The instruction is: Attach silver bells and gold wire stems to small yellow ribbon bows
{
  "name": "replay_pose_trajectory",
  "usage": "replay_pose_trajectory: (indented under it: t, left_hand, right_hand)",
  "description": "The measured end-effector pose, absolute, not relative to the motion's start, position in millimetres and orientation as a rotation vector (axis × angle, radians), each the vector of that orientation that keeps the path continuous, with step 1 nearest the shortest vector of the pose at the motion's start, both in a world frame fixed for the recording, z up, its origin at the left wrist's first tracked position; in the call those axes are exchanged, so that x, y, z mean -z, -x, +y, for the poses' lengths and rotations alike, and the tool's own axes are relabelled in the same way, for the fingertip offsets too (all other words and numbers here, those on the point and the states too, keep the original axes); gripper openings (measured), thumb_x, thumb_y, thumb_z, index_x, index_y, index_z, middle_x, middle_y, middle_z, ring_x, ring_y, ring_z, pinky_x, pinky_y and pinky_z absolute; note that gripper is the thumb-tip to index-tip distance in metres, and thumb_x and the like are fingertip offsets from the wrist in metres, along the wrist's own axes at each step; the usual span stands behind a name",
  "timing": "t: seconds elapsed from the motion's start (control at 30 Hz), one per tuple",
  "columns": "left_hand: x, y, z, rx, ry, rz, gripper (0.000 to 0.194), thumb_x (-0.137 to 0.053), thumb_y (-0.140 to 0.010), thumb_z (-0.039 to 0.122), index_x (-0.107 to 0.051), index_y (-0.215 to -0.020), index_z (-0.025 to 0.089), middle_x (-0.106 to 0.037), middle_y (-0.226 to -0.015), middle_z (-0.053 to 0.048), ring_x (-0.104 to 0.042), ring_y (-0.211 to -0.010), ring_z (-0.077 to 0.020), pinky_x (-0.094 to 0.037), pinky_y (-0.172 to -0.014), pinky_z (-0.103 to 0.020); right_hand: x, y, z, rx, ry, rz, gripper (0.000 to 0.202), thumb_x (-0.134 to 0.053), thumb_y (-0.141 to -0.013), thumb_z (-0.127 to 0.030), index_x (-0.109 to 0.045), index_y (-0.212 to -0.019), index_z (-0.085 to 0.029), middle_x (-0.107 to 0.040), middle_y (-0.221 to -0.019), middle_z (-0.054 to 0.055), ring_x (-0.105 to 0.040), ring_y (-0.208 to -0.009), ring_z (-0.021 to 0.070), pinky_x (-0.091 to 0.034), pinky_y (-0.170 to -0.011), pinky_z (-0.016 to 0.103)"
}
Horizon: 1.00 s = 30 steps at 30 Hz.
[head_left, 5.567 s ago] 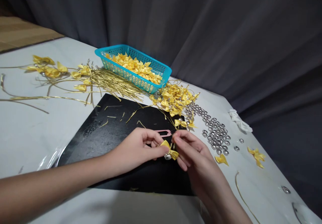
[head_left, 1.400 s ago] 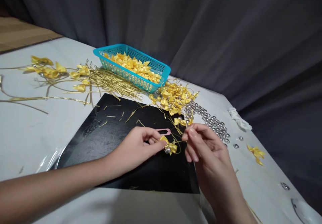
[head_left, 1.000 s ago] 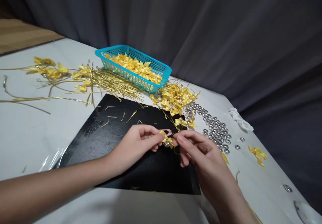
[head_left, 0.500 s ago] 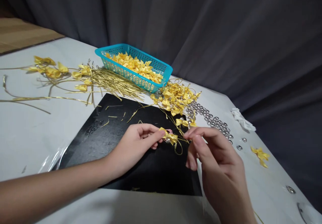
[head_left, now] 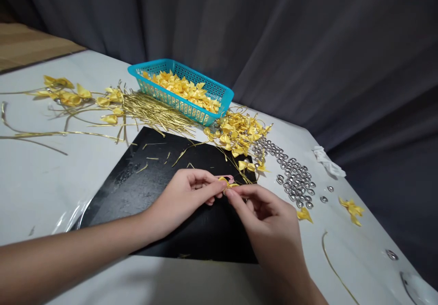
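Note:
Between my two hands, above the black mat [head_left: 150, 218], is a small yellow ribbon bow [head_left: 224, 180], mostly covered by fingers. My left hand [head_left: 191, 188] pinches the bow from the left with thumb and forefinger. From the right, my right hand [head_left: 268, 209] closes thumb and forefinger on the same bow, its tips touching the left fingertips. A pink object [head_left: 230, 178] shows just behind the bow; whether it is held or lies on the mat, I cannot tell. Gold cord trimmings [head_left: 152, 158] are scattered on the mat.
A turquoise basket [head_left: 226, 96] of yellow bows stands at the back. Gold cords [head_left: 157, 113] lie before it, with finished-looking bows [head_left: 242, 129] heaped to their right. Silver beads [head_left: 297, 179] spread over the right side of the white table [head_left: 41, 177], near a crumpled white piece [head_left: 328, 161].
My right hand has moved left and closed on the bow, which earlier only my left hand held. Silver beads and a loose gold cord on the right are now uncovered.

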<state>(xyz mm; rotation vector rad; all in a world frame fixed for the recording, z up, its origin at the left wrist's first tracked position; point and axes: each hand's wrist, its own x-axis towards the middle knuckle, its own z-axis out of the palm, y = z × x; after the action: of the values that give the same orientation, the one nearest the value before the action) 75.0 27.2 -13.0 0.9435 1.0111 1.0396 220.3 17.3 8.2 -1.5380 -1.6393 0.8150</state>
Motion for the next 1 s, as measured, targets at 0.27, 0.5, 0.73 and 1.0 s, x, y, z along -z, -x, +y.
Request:
replay_pose_trajectory:
  t: [0.27,0.5,0.73,1.0]
  left_hand:
    - [14.3,-76.6,26.8,-0.978,-1.035,1.005,0.019,-0.064,-0.073,0.029,-0.066,-0.064,0.013,-0.060,-0.060,0.002,-0.048,-0.057,-0.0078,-0.039,-0.056,-0.018]
    - [9.9,-73.6,24.6,-0.983,-1.006,0.998,0.019,-0.063,-0.072,0.027,-0.066,-0.060,0.013,-0.056,-0.054,0.003,-0.047,-0.056,-0.0083,-0.037,-0.056,-0.019]
    - [12.1,-74.4,25.9,-0.967,-0.978,0.989,0.012,-0.069,-0.068,0.027,-0.070,-0.067,0.015,-0.068,-0.068,-0.001,-0.051,-0.061,-0.0093,-0.040,-0.059,-0.018]
    - [13.7,-74.7,25.6,-1.028,-0.983,1.050,0.016,-0.067,-0.070,0.030,-0.069,-0.064,0.016,-0.060,-0.057,0.002,-0.051,-0.059,-0.0103,-0.040,-0.059,-0.021]
  right_hand:
    - [-11.5,-218.9,18.5,-0.828,1.489,-1.588,0.011,-0.063,-0.070,-0.025,-0.064,-0.063,-0.016,-0.051,-0.050,-0.003,-0.034,-0.041,0.0056,-0.029,-0.038,0.018]
    - [-12.4,-217.3,22.5,-0.967,1.457,-1.477,0.012,-0.068,-0.063,-0.024,-0.062,-0.057,-0.016,-0.041,-0.042,-0.006,-0.032,-0.039,0.0051,-0.027,-0.035,0.017]
    - [-4.5,-217.8,12.9,-0.313,1.295,-1.831,0.011,-0.061,-0.072,-0.010,-0.068,-0.066,-0.016,-0.051,-0.050,-0.004,-0.036,-0.039,0.0054,-0.031,-0.036,0.017]
    - [-1.4,-219.2,9.4,-0.105,1.255,-2.048,0.015,-0.056,-0.077,-0.009,-0.070,-0.079,-0.016,-0.064,-0.061,0.001,-0.050,-0.046,0.0096,-0.042,-0.047,0.022]
